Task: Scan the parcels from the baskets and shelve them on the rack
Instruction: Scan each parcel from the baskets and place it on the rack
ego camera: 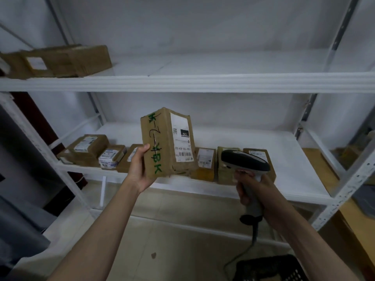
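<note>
The left hand (141, 169) grips a cardboard parcel (167, 142) upright in the air before the white rack (182, 83), its shipping label (182, 138) turned toward the barcode scanner (246, 169) that the right hand (254, 191) clasps by the handle, a black basket (269, 268) below.

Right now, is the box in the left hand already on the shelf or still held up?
Held up. The left hand grips the box by its lower corner, in front of the shelf.
</note>
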A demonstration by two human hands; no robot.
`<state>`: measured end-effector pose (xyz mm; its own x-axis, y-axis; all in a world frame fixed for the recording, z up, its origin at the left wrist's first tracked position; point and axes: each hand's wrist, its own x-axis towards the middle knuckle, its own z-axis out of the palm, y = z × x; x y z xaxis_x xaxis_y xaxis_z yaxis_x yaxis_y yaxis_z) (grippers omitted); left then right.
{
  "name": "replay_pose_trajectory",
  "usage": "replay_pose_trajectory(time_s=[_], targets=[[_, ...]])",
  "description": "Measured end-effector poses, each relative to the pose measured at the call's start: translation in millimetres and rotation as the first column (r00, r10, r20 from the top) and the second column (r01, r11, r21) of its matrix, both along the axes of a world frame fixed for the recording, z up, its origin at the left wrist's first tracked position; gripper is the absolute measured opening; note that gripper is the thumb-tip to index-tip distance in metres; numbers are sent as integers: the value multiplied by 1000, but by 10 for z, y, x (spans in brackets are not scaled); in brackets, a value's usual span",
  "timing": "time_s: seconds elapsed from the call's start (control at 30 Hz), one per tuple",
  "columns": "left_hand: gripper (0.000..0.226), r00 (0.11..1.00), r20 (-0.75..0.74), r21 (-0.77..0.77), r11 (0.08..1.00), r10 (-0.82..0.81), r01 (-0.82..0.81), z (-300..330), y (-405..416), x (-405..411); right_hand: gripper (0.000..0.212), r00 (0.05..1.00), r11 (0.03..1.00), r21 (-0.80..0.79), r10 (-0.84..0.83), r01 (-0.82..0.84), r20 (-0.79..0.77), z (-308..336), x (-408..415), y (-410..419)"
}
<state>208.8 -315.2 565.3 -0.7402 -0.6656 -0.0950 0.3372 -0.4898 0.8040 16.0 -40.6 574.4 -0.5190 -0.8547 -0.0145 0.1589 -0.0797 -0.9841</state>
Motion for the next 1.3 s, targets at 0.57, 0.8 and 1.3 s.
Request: replay_pose_trajectory(time_s=[0.57, 0.8, 1.3], targets=[[70, 962, -222, -176, 964, 159, -200, 2140, -733, 132, 16, 986, 927, -349, 88, -133, -142, 1327, 121, -1316], [70, 981, -157, -75, 990, 109, -122, 2452, -1384, -110, 10, 994, 940, -331, 57, -83, -89, 1530, 247, -1753], [56, 969, 137, -190, 966, 204, -177, 2554, -2245, -37, 5, 988, 962, -271, -13, -30, -156, 1521, 437, -2399]])
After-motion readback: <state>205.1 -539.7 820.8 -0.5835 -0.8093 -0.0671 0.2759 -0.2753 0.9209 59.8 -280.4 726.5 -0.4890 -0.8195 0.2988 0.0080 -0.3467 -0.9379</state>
